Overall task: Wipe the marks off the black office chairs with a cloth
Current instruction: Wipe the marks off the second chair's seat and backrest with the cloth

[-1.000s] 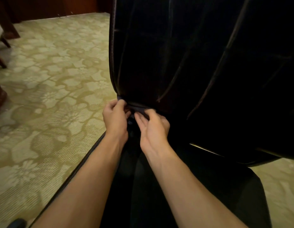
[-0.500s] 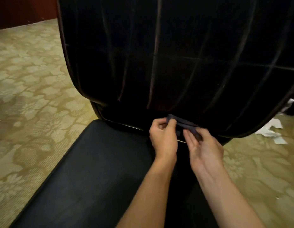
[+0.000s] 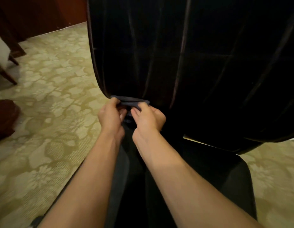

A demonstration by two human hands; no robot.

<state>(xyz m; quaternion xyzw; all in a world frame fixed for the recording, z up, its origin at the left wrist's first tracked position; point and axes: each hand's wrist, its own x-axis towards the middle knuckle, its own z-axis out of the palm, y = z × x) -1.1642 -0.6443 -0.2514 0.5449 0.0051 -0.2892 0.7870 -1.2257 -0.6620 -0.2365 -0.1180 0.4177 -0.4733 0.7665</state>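
Head view: single camera, looking forward and down over both forearms.
Chair backrest (image 3: 200, 63): black, upright, ribbed with vertical seams; fills the upper centre and right.
Chair seat (image 3: 217, 178): black, below the backrest, partly covered by the forearms.
Cloth (image 3: 129, 101): dark blue-grey, folded into a narrow band, lying against the lower left edge of the backrest.
Left hand (image 3: 110, 116): fingers curled, pinching the left end of the cloth.
Right hand (image 3: 147, 118): fingers curled, gripping the right part of the cloth; just beside the left hand.
Carpet (image 3: 44, 112): pale green-gold floral pattern, left and right of the chair.
Wooden furniture (image 3: 4, 119): dark pieces along the left edge.
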